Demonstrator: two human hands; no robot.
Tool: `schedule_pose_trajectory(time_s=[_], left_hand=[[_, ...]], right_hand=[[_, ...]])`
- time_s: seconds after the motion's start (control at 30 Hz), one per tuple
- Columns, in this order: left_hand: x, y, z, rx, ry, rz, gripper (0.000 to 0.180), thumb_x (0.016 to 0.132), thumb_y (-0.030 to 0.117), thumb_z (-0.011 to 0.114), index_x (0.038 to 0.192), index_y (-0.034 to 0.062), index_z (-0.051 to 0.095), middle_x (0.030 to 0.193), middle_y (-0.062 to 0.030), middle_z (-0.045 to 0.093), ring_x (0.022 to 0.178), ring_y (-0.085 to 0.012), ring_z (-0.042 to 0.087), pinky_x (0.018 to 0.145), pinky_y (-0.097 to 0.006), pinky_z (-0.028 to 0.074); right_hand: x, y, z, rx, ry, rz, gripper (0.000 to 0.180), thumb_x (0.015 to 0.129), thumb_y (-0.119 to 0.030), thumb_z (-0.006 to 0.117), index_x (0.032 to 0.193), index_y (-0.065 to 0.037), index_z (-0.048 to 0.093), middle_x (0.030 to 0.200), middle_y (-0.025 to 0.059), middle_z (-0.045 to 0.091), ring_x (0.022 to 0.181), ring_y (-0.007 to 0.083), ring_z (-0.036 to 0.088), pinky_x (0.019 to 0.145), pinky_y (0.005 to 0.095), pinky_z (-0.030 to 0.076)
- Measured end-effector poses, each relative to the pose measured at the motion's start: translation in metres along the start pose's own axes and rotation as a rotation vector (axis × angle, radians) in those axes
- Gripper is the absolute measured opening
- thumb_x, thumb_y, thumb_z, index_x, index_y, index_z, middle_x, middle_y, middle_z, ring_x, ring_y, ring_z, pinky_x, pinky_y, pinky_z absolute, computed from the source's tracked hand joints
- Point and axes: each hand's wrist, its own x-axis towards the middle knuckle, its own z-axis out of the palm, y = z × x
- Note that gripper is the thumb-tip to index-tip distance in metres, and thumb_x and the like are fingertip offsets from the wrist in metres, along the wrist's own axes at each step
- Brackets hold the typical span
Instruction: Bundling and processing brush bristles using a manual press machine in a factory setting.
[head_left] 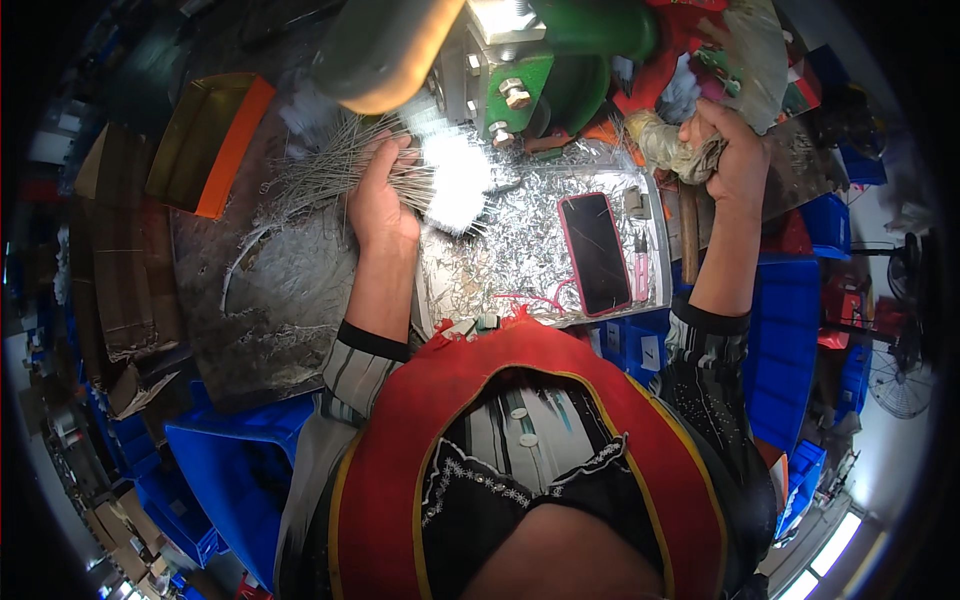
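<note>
My left hand [383,205] is closed around a loose bundle of thin metal wires [330,160]. The wires fan out to the left over the worktop, and their right ends reach into a bright glare under the green machine [570,85]. At the far right, my right hand [740,160] grips a crumpled, yellowish-white plastic wrapping [660,145]. Blurred translucent plastic [755,65] rises above that hand; whether it belongs to the same piece I cannot tell. The fingertips of my right hand are partly hidden by the folds.
A shallow tray [660,240] strewn with metal clippings holds a phone [595,255] and a pink-handled tool [641,270]. A wooden handle [690,235] lies beside it. An orange-edged box [215,140] sits on the left of the worktop [275,340]. Blue bins [240,445] stand below.
</note>
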Motion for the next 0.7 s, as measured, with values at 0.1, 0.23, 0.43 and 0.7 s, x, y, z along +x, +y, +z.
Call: schedule_pose_trajectory(time_s=[0.1, 0.23, 0.43, 0.7], left_hand=[[0.004, -0.005, -0.001, -0.044, 0.003, 0.065, 0.022, 0.072, -0.002, 0.059, 0.094, -0.0039, 0.055, 0.083, -0.0117, 0.062, 0.074, -0.0194, 0.057, 0.069, -0.029, 0.047], [0.0, -0.004, 0.003, -0.054, 0.037, 0.04, 0.022, 0.071, -0.003, 0.059, 0.093, -0.0042, 0.055, 0.082, -0.012, 0.062, 0.073, -0.0193, 0.057, 0.069, -0.029, 0.047], [0.001, -0.004, 0.006, -0.049, 0.039, 0.063, 0.022, 0.07, -0.004, 0.059, 0.091, -0.0046, 0.055, 0.082, -0.0116, 0.061, 0.072, -0.0188, 0.057, 0.067, -0.029, 0.047], [0.001, -0.002, 0.006, -0.003, 0.088, 0.085, 0.023, 0.074, -0.004, 0.058, 0.096, -0.0042, 0.054, 0.086, -0.0148, 0.06, 0.075, -0.0205, 0.058, 0.068, -0.031, 0.049]], right_hand=[[-0.001, 0.0, -0.001, -0.022, 0.007, 0.01, 0.014, 0.068, -0.003, 0.059, 0.057, 0.002, 0.054, 0.047, 0.0077, 0.046, 0.043, 0.0182, 0.047, 0.049, 0.0312, 0.042], [-0.005, -0.001, 0.008, -0.107, 0.109, 0.027, 0.029, 0.073, -0.004, 0.054, 0.047, -0.006, 0.042, 0.045, 0.0036, 0.037, 0.041, 0.0156, 0.038, 0.054, 0.0315, 0.04], [0.012, -0.026, -0.006, -0.194, -0.045, 0.132, 0.019, 0.069, -0.011, 0.061, 0.056, 0.001, 0.054, 0.048, 0.0083, 0.048, 0.046, 0.0193, 0.051, 0.049, 0.0297, 0.041], [-0.004, 0.018, 0.004, -0.038, -0.015, -0.065, 0.015, 0.068, -0.006, 0.06, 0.057, 0.001, 0.054, 0.048, 0.0074, 0.047, 0.046, 0.0185, 0.051, 0.05, 0.0302, 0.042]])
